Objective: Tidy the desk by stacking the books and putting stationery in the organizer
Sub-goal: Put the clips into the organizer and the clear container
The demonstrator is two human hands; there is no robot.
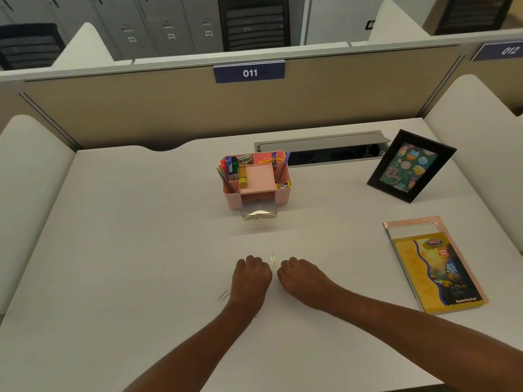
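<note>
**Head view: paper clip (273, 260) between two fists**

Left hand (252, 274) and right hand (302, 281) rest on the desk (141, 250), fingers curled under; I cannot tell whether they hold anything. A second clip (223, 295) lies by the left wrist. The organizer (232, 200) stands beyond, stacked books (435, 267) at right.

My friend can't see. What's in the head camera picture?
The left hand and right hand rest curled on a desk, one paper clip between them, a second paper clip by the left wrist. Behind stands a pink organizer of pens, clear drawer open; stacked books lie right.
</note>
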